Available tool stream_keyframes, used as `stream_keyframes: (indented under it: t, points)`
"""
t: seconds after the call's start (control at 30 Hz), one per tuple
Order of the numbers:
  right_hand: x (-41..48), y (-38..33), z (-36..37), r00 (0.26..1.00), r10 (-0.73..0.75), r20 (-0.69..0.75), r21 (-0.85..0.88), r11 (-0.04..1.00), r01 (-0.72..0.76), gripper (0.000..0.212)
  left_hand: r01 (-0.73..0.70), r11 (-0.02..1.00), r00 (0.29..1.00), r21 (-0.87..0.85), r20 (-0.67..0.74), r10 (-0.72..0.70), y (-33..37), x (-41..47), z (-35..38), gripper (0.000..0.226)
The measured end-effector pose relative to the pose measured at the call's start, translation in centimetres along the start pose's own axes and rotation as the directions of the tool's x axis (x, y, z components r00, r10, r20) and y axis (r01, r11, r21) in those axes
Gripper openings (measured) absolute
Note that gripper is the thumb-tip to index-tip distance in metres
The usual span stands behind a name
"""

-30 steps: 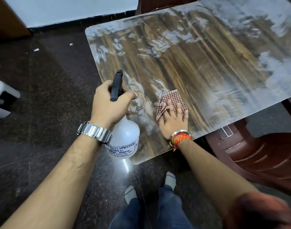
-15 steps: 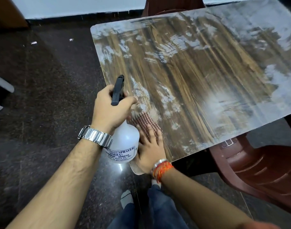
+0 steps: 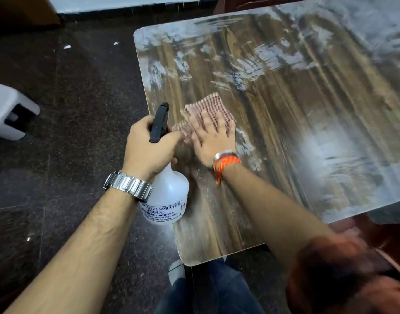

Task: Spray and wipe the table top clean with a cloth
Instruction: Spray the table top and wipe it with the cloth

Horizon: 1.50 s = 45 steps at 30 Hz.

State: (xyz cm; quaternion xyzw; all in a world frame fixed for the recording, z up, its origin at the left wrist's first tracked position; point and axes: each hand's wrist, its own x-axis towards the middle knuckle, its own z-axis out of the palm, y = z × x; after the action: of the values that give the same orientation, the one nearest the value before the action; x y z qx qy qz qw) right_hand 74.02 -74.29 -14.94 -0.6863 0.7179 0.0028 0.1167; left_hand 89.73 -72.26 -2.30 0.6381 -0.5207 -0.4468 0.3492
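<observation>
Clearly, the bottle [image 3: 169,193] reads "SPRAYER (INDIA)".

This single camera rides on my head, wide-angled, looking forward and steeply down. My forearms come in from the bottom edge, close to the lens. My left hand [image 3: 149,150], which grips the spray bottle [image 3: 169,196], and my right hand [image 3: 213,141] land mid-frame. The table [image 3: 285,155] fills the right side, its near left corner just above my foot [image 3: 176,271], its right end running out of frame.
</observation>
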Motion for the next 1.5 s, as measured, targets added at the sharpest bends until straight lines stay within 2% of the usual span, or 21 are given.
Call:
stream_keyframes:
  t: [0.1, 0.2, 0.23, 0.3, 0.37, 0.43, 0.5, 0.57, 0.63, 0.67, 0.73, 0.83, 0.93, 1.03, 1.27, 1.37, 1.43, 1.5]
  points:
    - [-9.4, 0.3, 1.3, 0.995, -0.097, -0.006, 0.003, 0.995, 0.097, 0.056, 0.0, 1.0, 1.0, -0.019, 0.029, 0.0, 0.7, -0.4, -0.2, 0.049]
    - [-14.7, 3.9, 1.8, 0.99, -0.128, 0.061, 0.039, 0.991, 0.126, 0.055, -0.016, 1.0, 0.998, -0.025, 0.068, 0.017, 1.2, -1.2, -0.1, 0.048]
    - [-14.0, 5.7, 1.7, 0.995, -0.092, 0.036, 0.023, 0.996, 0.091, 0.055, -0.021, 1.0, 0.997, -0.023, 0.078, 0.023, 1.2, -1.5, 0.0, 0.047]
    - [-10.3, 9.4, 0.8, 0.995, 0.087, -0.054, -0.008, 0.996, -0.088, 0.055, -0.025, 0.999, 0.995, -0.02, 0.091, 0.027, 1.3, -2.1, 0.1, 0.046]
    - [-6.6, 12.7, -0.8, 0.95, 0.311, -0.017, 0.043, 0.95, -0.31, 0.055, -0.041, 0.999, 0.994, 0.011, 0.105, 0.04, 1.5, -3.2, 0.3, 0.042]
    - [-5.6, 13.1, -1.1, 0.902, 0.433, 0.007, 0.089, 0.898, -0.431, 0.055, -0.061, 0.998, 0.989, 0.014, 0.136, 0.059, 2.0, -4.6, 0.8, 0.034]
    - [-7.1, 9.7, -0.7, 0.942, 0.333, -0.046, 0.02, 0.943, -0.332, 0.057, -0.067, 0.998, 0.984, -0.008, 0.167, 0.067, 2.5, -5.6, 1.6, 0.035]
    - [-10.8, 5.0, 0.4, 0.997, 0.062, -0.038, -0.071, 0.995, -0.065, 0.06, -0.077, 0.997, 0.977, -0.011, 0.2, 0.077, 3.4, -6.4, 2.9, 0.046]
    - [-15.0, 1.3, 1.3, 0.982, -0.149, 0.113, -0.092, 0.983, 0.16, 0.066, -0.106, 0.994, 0.966, -0.006, 0.238, 0.104, 4.1, -7.1, 4.5, 0.045]
    - [-16.8, 0.8, 1.6, 0.967, -0.188, 0.173, -0.088, 0.975, 0.205, 0.069, -0.121, 0.993, 0.959, -0.003, 0.258, 0.117, 4.7, -7.6, 5.6, 0.042]
    - [-19.5, 2.1, 2.3, 0.969, -0.204, 0.138, -0.012, 0.978, 0.207, 0.062, -0.13, 0.992, 0.949, 0.001, 0.29, 0.124, 5.5, -8.4, 7.7, 0.041]
    - [-22.1, 7.5, 2.6, 0.994, -0.111, -0.009, 0.151, 0.982, 0.111, 0.053, -0.124, 0.992, 0.942, 0.003, 0.313, 0.117, 6.7, -9.0, 11.1, 0.031]
    - [-22.1, 15.8, 1.4, 0.995, 0.101, -0.027, 0.135, 0.986, -0.096, 0.053, -0.139, 0.99, 0.931, 0.007, 0.343, 0.128, 8.0, -9.4, 16.2, 0.026]
    - [-20.8, 26.0, -0.8, 0.961, 0.274, -0.041, 0.127, 0.955, -0.267, 0.053, -0.135, 0.991, 0.922, -0.005, 0.367, 0.127, 9.5, -9.3, 22.1, 0.026]
    - [-18.4, 44.9, -3.5, 0.902, 0.428, -0.049, 0.073, 0.902, -0.425, 0.054, -0.121, 0.993, 0.891, -0.011, 0.44, 0.114, 13.4, -9.0, 35.5, 0.028]
    - [-16.9, 49.8, -4.8, 0.825, 0.564, -0.035, 0.117, 0.822, -0.558, 0.056, -0.147, 0.989, 0.873, 0.021, 0.473, 0.12, 14.7, -8.9, 39.4, 0.031]
    - [-16.6, 50.2, -5.2, 0.79, 0.61, -0.059, 0.13, 0.789, -0.6, 0.057, -0.172, 0.984, 0.858, 0.04, 0.497, 0.13, 15.7, -8.8, 41.6, 0.029]
    - [-16.6, 48.1, -4.7, 0.878, 0.468, -0.101, 0.103, 0.883, -0.458, 0.059, -0.171, 0.985, 0.848, 0.034, 0.514, 0.13, 16.4, -8.6, 43.3, 0.032]
